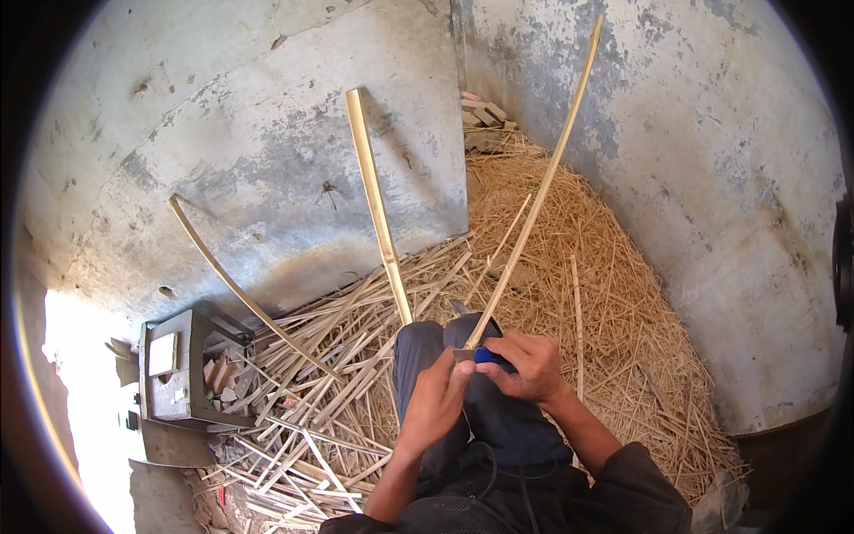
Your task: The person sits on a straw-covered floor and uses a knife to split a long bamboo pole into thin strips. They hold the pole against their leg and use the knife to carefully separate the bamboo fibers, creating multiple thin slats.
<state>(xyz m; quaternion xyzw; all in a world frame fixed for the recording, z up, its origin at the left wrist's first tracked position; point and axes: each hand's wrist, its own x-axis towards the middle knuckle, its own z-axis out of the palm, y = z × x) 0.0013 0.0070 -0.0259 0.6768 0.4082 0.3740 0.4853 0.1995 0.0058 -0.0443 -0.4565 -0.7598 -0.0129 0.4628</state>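
Observation:
A long, narrow bamboo strip (543,196) rises from my hands over my knees and slants up to the right. My left hand (436,397) is closed around its near end, with the thumb beside the blade. In my right hand (530,367) is a knife (485,356) with a blue handle, gripped close to the strip. Its short metal blade lies across the strip's near end, between the two hands. A small split sliver stands off the strip partway along. Just left of my knees, a wider bamboo slat (376,200) stands leaning toward the wall.
Pale split strips (356,360) lie heaped at the left, and a mound of shavings (614,303) spreads to the right. A thin curved strip (236,283) leans on the wall. Far left stands a dark metal-framed box (169,374) by brick pieces. Bricks (483,114) sit behind.

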